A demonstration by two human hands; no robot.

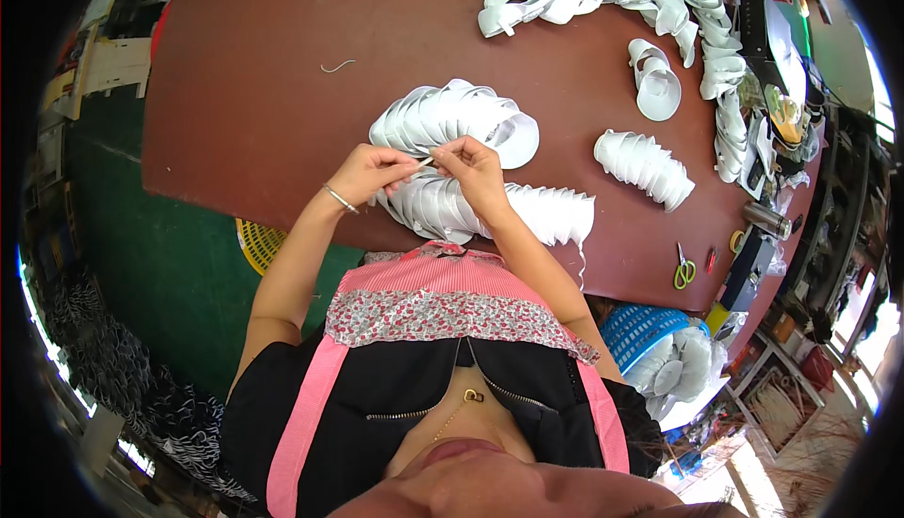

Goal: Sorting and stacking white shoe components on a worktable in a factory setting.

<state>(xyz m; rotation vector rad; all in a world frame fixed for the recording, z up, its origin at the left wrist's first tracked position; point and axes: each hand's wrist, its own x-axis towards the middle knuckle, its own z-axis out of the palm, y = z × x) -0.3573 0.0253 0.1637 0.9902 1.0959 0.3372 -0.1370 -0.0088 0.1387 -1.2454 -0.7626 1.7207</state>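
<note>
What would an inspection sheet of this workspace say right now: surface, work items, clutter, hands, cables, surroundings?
Surface: dark red tabletop, a loose pale thread lying on it.
Work items: far stack and near stack of nested white curved pieces, beside the hands; smaller stack to the right.
Clutter: green-handled scissors and metal flask, right side.
Hands: left hand and right hand pinch a small pale piece, too small to identify.
Cables: nothing seen.
Surroundings: green floor at left; blue basket and yellow basket beside the table.
</note>
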